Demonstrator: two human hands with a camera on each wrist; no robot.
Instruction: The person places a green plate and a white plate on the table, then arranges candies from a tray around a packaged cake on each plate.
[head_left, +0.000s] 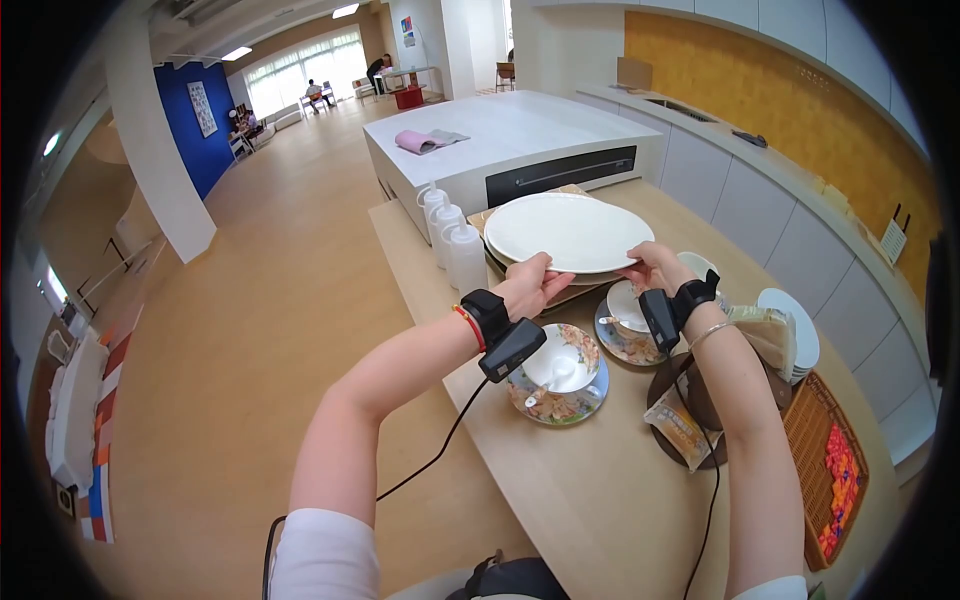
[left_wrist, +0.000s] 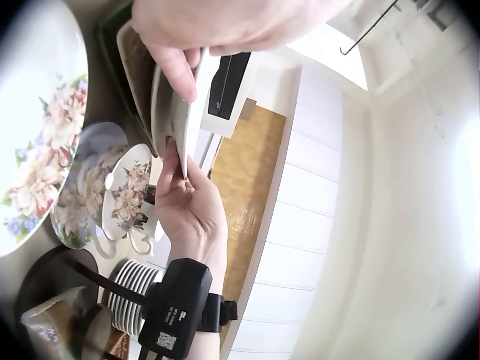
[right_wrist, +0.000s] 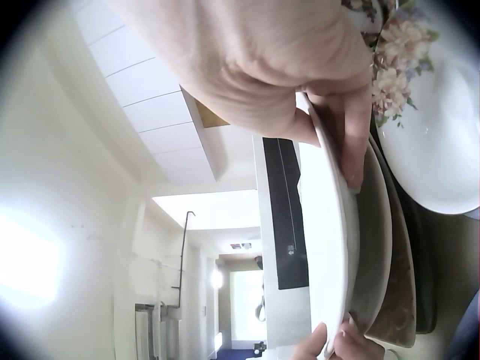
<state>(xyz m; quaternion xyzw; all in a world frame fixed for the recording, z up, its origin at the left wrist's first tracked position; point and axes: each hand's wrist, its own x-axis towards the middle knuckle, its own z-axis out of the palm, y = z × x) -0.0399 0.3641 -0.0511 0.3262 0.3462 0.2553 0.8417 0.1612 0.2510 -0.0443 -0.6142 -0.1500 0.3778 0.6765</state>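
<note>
Both hands hold a large white oval plate (head_left: pixel 570 230) by its near edge. My left hand (head_left: pixel 532 288) pinches the left part of the rim, thumb on top and fingers beneath. At the right part, my right hand (head_left: pixel 657 268) grips the rim the same way. Under it lie another pale plate (right_wrist: pixel 373 236) and a brown tray-like piece (right_wrist: pixel 397 300), stacked close below. Just nearer than the left hand stands a flowered cup (head_left: pixel 562 362) with a spoon in it, on a saucer (head_left: pixel 590 408). A second flowered cup (head_left: pixel 628 308) stands on its saucer (head_left: pixel 632 350) below the right hand.
Several white squeeze bottles (head_left: pixel 464 258) stand left of the plates. Behind is a white box-like unit (head_left: pixel 520 125) with a pink cloth (head_left: pixel 418 142). At right are a dark round plate (head_left: pixel 665 395) with a packet (head_left: pixel 684 428), stacked small plates (head_left: pixel 795 320) and a wicker basket (head_left: pixel 812 460).
</note>
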